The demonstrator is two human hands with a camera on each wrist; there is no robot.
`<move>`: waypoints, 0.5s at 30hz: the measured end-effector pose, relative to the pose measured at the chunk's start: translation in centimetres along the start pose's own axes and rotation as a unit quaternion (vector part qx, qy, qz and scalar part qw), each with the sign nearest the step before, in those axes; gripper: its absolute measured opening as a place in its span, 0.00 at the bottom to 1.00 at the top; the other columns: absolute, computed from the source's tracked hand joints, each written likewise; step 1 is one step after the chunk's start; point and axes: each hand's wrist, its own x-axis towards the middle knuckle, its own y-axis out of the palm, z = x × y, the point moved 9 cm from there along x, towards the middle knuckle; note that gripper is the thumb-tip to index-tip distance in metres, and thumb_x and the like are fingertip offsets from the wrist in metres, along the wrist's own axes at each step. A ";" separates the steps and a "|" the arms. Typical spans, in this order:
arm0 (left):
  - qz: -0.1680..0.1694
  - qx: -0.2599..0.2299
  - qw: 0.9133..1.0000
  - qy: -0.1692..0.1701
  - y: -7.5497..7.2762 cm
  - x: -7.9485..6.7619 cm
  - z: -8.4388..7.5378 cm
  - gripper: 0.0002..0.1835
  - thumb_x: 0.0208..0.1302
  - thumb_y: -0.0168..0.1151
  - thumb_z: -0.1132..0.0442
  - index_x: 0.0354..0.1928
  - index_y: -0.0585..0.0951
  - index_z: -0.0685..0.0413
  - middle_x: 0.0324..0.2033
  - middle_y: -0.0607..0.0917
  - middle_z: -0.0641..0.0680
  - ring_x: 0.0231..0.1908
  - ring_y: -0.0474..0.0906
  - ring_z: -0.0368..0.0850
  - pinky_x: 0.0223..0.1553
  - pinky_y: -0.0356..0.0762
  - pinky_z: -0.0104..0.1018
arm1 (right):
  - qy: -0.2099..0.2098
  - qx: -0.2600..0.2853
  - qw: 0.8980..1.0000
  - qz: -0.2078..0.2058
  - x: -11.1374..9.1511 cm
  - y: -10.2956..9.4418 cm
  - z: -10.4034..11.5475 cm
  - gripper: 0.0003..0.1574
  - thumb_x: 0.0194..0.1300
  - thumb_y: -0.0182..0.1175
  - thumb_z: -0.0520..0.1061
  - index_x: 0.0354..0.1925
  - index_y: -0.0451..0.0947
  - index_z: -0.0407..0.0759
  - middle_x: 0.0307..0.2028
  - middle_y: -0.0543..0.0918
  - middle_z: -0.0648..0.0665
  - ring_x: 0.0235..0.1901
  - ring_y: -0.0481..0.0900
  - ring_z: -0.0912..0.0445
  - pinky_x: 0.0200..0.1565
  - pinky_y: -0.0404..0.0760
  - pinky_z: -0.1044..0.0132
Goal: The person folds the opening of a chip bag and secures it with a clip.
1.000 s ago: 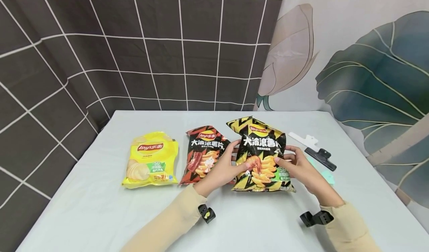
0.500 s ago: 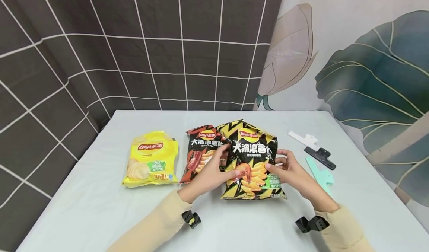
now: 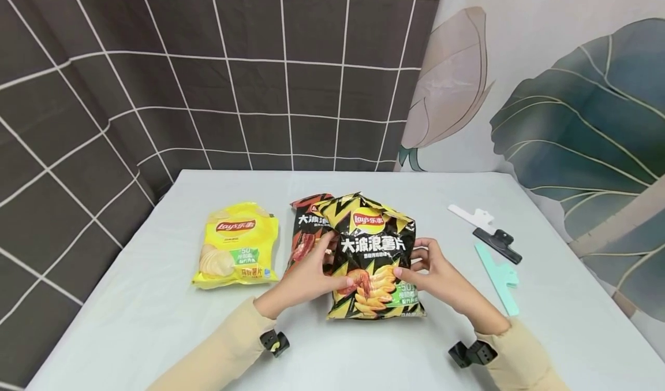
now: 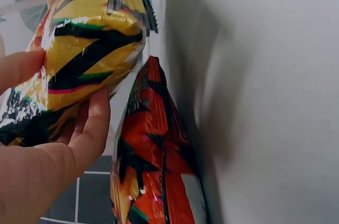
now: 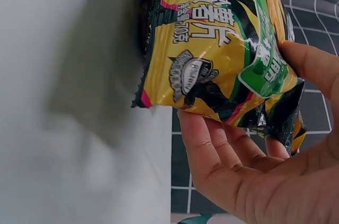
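Both my hands grip a black and yellow Lay's chip bag (image 3: 370, 264) by its two sides, thumbs on the front face and fingers behind. My left hand (image 3: 306, 275) holds its left edge, my right hand (image 3: 439, 272) its right edge. In the right wrist view a shadow lies on the table beside the chip bag's bottom seam (image 5: 151, 65). Behind it and to the left, a red chip bag (image 3: 306, 229) is partly hidden by the held bag and my left hand; in the left wrist view the red bag (image 4: 153, 160) is close by my left fingers.
A yellow chip bag (image 3: 236, 246) lies on the left of the white table (image 3: 130, 321). Toward the right lie a white bag clip (image 3: 470, 216), a black bag clip (image 3: 497, 244) and a mint-green bag clip (image 3: 496, 275). A dark checked cloth (image 3: 249, 90) hangs behind.
Both hands have carried the black and yellow chip bag to the left and nearer to me. It now covers more of the red bag, and the mint-green clip has come into fuller view.
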 end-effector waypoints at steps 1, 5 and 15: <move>0.000 0.002 1.000 0.003 -0.1 -0.1 0.0 0.55 0.53 0.71 0.47 0.75 0.48 0.51 0.68 0.65 0.59 0.63 0.68 0.57 0.56 0.73 0.55 | -0.001 0.001 1.000 0.002 0.0 0.2 0.0 0.43 0.62 0.63 0.44 0.61 0.46 0.35 0.51 0.72 0.34 0.42 0.73 0.54 0.36 0.80 0.63; 0.008 0.000 1.000 0.016 -0.3 -0.4 0.1 0.56 0.53 0.72 0.48 0.75 0.47 0.56 0.69 0.62 0.63 0.64 0.66 0.60 0.61 0.69 0.57 | -0.010 -0.003 1.000 0.007 0.1 0.7 0.1 0.41 0.61 0.64 0.43 0.59 0.47 0.35 0.49 0.73 0.35 0.42 0.72 0.54 0.35 0.79 0.65; 0.011 0.014 1.000 0.017 -0.8 -0.9 0.5 0.59 0.52 0.73 0.51 0.75 0.44 0.60 0.74 0.50 0.65 0.70 0.54 0.63 0.68 0.56 0.59 | -0.015 -0.030 0.999 0.008 0.2 1.4 0.2 0.41 0.58 0.68 0.46 0.55 0.50 0.36 0.46 0.75 0.38 0.43 0.73 0.53 0.38 0.76 0.63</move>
